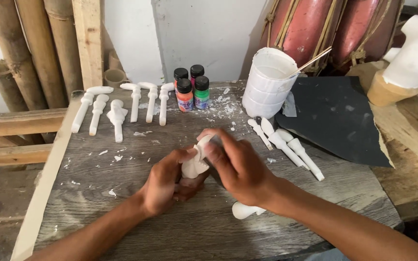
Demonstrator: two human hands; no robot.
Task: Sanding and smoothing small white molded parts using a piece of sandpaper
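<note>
Both my hands meet over the middle of a grey wooden table [122,212]. My left hand [166,183] grips a small white carved piece [194,164] from below. My right hand [235,162] closes over the top of the same piece, fingers curled around it. Another white carved piece [244,210] lies on the table just under my right wrist.
Several white carved pieces [117,113] lie in a row at the back left, and three more [286,145] at right. Paint bottles [191,89] stand at the back centre beside a white cup [267,87] with a stick. A dark sheet [335,116] lies at right.
</note>
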